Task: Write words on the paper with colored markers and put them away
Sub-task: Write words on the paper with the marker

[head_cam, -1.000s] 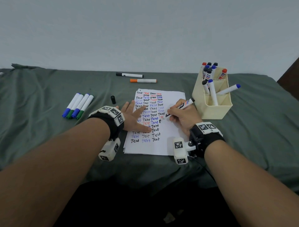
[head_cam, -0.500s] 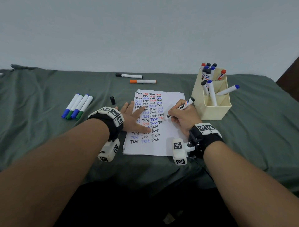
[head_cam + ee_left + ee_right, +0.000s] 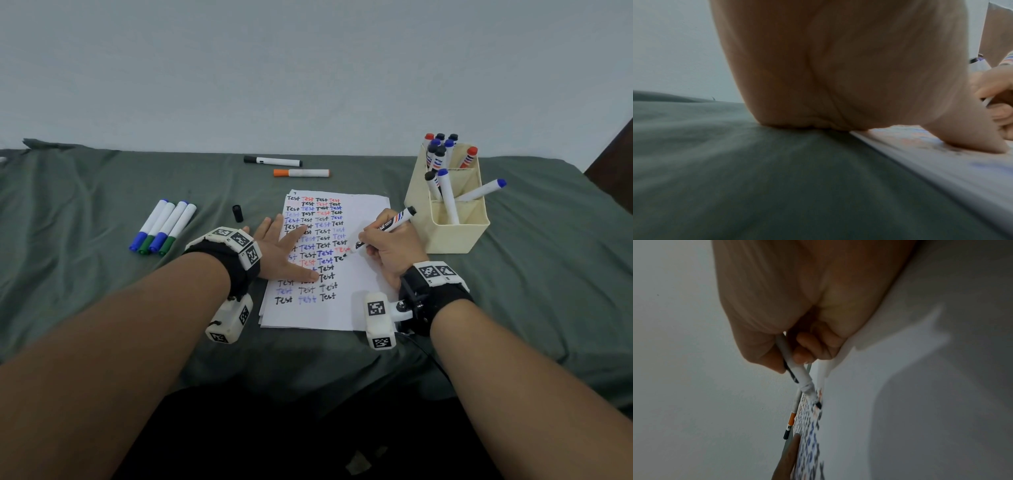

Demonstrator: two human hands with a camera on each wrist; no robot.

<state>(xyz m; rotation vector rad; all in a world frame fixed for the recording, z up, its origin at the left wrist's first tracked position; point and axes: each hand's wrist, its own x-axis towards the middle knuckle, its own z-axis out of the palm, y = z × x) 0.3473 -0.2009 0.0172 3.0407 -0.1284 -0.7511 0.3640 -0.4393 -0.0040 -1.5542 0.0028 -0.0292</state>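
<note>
The paper (image 3: 356,301) lies on the green cloth (image 3: 102,274), covered in rows of "Test" in black, red and blue. The right hand (image 3: 387,246) rests on the paper's right side, thumb and fingers pinching a black marker (image 3: 385,229) low on its barrel; its tip touches the paper at an unfinished black word, its tail slanting toward the holder (image 3: 448,233) just right of the paper. The left hand (image 3: 284,250) lies flat on the paper's left edge, fingers straight and spread, thumb pressing the sheet. A black cap (image 3: 237,213) lies just left of the paper; four markers (image 3: 162,226) lie farther left, two markers (image 3: 287,167) beyond its far edge.
</note>
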